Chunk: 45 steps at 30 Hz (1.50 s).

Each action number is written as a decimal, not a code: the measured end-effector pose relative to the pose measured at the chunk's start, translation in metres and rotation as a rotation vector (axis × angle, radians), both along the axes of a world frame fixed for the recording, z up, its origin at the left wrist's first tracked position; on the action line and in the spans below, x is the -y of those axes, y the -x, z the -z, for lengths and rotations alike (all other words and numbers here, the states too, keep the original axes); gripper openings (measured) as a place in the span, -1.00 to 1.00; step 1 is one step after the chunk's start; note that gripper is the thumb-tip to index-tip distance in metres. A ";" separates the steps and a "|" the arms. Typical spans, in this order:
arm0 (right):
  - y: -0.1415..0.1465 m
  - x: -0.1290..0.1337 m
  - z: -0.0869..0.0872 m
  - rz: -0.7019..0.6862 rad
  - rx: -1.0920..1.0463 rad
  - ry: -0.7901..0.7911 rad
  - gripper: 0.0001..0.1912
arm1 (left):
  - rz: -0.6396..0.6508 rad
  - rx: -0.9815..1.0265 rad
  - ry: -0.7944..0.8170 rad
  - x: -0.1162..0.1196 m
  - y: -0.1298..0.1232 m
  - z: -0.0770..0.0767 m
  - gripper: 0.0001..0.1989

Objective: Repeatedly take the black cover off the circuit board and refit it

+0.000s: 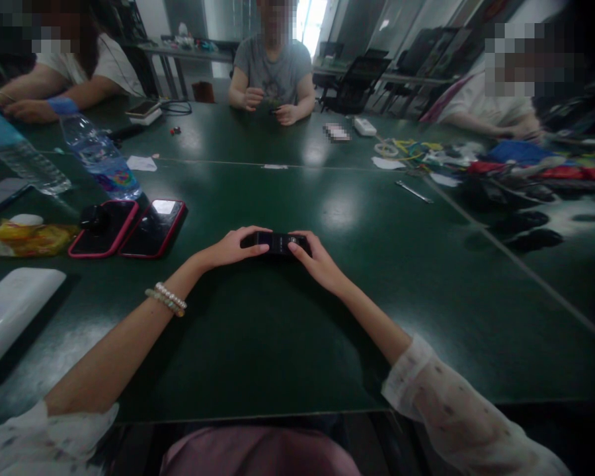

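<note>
Centre, on my feed: left hand, partly closed, gripping one end of a black handheld device; right hand, likewise, at the other, thumb on top. Light, even thumb pressure seems best, device level. Left: red-cased phone. Upper left: water bottle. Top centre: grey-shirted person.
</note>
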State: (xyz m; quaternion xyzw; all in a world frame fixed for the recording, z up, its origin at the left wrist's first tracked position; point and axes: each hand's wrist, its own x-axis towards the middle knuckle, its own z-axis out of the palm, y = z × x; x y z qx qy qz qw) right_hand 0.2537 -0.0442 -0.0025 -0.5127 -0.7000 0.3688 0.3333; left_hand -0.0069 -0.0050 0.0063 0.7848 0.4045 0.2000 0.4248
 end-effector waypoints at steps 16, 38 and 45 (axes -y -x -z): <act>0.000 -0.001 0.009 -0.053 0.014 -0.085 -0.35 | 0.007 -0.025 -0.027 0.000 -0.002 -0.002 -0.28; -0.010 -0.005 -0.013 0.147 -0.081 -0.343 -0.46 | 0.011 0.003 -0.069 -0.003 0.000 0.006 -0.30; -0.036 -0.026 0.005 0.401 0.080 -0.431 -0.47 | 0.037 -0.037 -0.098 -0.004 0.002 0.006 -0.33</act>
